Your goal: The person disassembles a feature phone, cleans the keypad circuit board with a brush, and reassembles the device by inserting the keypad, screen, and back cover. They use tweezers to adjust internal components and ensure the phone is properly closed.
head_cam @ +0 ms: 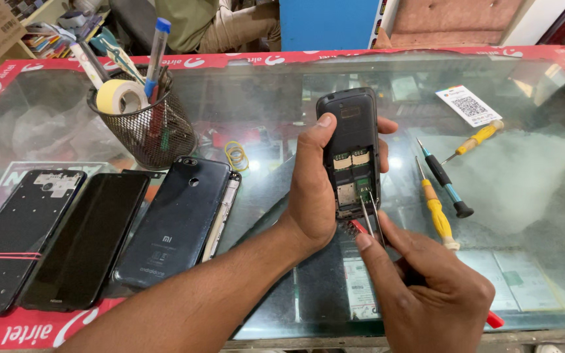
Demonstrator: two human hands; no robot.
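One glass counter (524,183), red-bordered, carries everything listed; places are given from the mesh cup (144,134) standing on it at the far left. Three flat phones lie in a row just in front of the mesh cup: one bare frame (17,229) at the outer left, one black phone (86,238) face up beside it, one dark blue phone (178,219) back up, nearest the middle. One small black phone (351,153), well to the right of the mesh cup, is held upright above the counter, the left hand (312,189) clamped around its sides. Its back cover is already off and its battery bay stands empty, card slots exposed; work inside appears under way, reassembly not yet done. The right hand (426,287) is pinched shut on one pair of tweezers (369,216), tips at the phone's lower bay. Three screwdrivers lie far right of the mesh cup: one black and teal (445,183), one yellow (438,219), one small yellow (475,140) farther back. One white card (469,104) lies beyond them. One tape roll (119,97) sits in the mesh cup. One yellow rubber band (235,155) lies just right of it.
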